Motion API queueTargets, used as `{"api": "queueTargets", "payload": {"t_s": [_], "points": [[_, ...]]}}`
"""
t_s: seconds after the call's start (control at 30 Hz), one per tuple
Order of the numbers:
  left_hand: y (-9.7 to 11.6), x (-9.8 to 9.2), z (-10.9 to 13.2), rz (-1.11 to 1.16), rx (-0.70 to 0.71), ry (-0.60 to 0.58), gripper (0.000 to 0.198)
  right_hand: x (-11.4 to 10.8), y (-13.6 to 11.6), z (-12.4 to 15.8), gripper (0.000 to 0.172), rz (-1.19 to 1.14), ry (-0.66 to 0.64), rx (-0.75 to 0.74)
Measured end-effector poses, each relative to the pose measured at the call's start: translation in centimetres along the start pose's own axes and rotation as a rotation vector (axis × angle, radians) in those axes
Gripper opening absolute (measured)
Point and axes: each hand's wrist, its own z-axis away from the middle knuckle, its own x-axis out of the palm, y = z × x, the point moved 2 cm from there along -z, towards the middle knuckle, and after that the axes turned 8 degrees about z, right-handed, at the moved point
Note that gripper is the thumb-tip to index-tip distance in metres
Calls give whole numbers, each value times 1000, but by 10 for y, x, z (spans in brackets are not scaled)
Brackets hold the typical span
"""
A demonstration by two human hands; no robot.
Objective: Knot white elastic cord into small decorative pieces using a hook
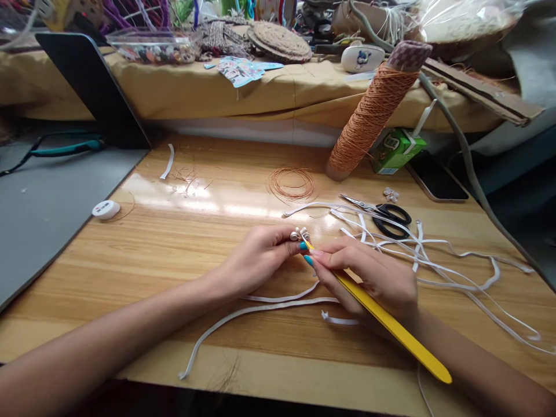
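My left hand [260,258] is closed, pinching a small piece of folded white ribbon [299,234] above the middle of the wooden table [174,255]. My right hand [373,275] is wrapped round a long yellow flat stick [391,324], whose tip touches the ribbon piece. Loose white ribbon strips [434,255] lie to the right of my hands and under them.
Black-handled scissors [386,214], a coil of copper wire [292,184], a leaning spool of orange cord [369,113], a green carton [395,150] and a phone [436,179] lie beyond my hands. A grey mat [47,202] with a white tape measure [106,209] is at the left. A cluttered shelf is behind.
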Motion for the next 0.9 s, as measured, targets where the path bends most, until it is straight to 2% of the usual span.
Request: {"api": "queueTargets", "payload": {"t_s": [0.1, 0.2, 0.3, 0.5, 0.9], "points": [[2, -1, 0, -21, 0, 7, 16, -2, 4, 0, 18, -94, 73, 38], [3, -2, -1, -54, -17, -32, 19, -7, 9, 1, 20, -183, 143, 189], [4, -2, -1, -73, -28, -56, 21, -10, 11, 1, 18, -221, 114, 324], [3, -2, 0, -75, -37, -31, 16, -3, 8, 2, 20, -86, -16, 126], [3, 0, 0, -85, -54, -15, 17, -6, 1, 0, 15, -39, -78, 162]]}}
